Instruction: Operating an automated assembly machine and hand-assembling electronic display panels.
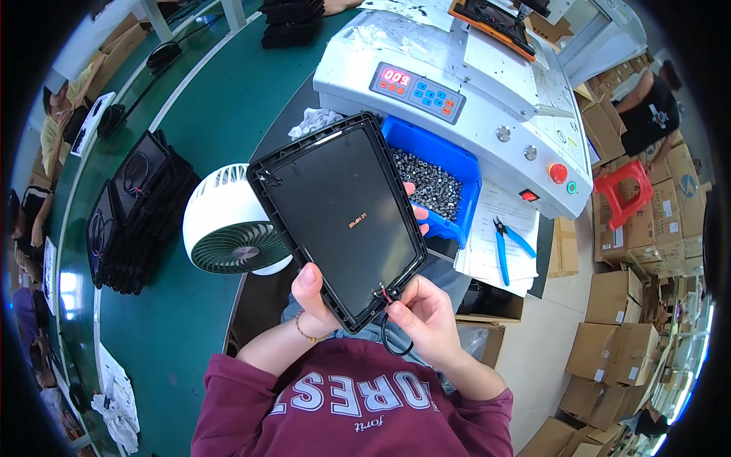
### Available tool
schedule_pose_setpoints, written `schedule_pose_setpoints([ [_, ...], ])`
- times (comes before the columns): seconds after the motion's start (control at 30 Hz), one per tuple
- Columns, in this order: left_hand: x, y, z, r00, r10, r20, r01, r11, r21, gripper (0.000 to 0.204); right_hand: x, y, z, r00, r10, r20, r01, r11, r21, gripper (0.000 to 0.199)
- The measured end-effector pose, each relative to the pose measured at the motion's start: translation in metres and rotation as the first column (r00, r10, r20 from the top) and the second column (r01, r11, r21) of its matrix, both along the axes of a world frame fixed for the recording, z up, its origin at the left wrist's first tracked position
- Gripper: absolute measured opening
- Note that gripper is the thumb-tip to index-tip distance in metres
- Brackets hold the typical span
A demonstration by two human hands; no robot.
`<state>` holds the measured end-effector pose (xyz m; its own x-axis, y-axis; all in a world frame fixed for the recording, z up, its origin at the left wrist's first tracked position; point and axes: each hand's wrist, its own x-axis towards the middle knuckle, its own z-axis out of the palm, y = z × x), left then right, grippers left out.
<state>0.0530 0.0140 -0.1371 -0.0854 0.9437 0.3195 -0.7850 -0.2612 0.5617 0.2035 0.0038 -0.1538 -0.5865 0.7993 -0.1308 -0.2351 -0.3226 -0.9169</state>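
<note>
I hold a black rectangular plastic housing (pixel 346 228) tilted in front of me, its shallow inner side facing up. My left hand (pixel 312 295) is closed around it: the thumb rests on the left rim, and fingertips show past the right edge while the palm is hidden underneath. At the lower right corner, my right hand (pixel 426 314) pinches a black cable (pixel 387 341) with thin red and dark wires where it meets the rim. The cable loops down below the corner. Small wire ends lie just inside it.
A white fan (pixel 228 194) stands left of the housing. Beyond it are stacked black housings (pixel 126 217) on the green table (pixel 171 327). A blue bin (pixel 470 199) of small metal parts, blue-handled cutters (pixel 502 255) and a white machine (pixel 487 129) are right. Cardboard boxes (pixel 609 350) and a red stool (pixel 626 190) stand farther right.
</note>
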Motion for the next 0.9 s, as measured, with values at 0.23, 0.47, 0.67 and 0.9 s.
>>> schedule_pose_setpoints([
  [0.23,0.003,-0.003,-0.002,0.999,-0.005,-0.033,0.004,1.000,-0.025,0.109,0.004,0.006,-0.001,0.998,0.060,0.034,-0.057,0.994,-0.094,0.016],
  [0.47,0.005,-0.007,-0.001,0.990,-0.001,-0.139,-0.011,0.996,-0.092,0.119,0.005,0.006,-0.006,0.998,0.066,-0.023,-0.068,0.988,-0.136,0.012],
  [0.67,-0.002,-0.004,-0.003,0.969,0.019,-0.248,-0.031,0.999,-0.042,0.123,0.006,0.014,-0.005,0.998,0.059,-0.020,-0.061,0.991,-0.121,0.009],
  [0.9,0.003,-0.015,-0.015,0.992,0.074,-0.105,-0.076,0.997,-0.010,0.115,0.001,0.013,-0.004,0.999,0.041,0.015,-0.039,0.994,-0.102,0.007],
])
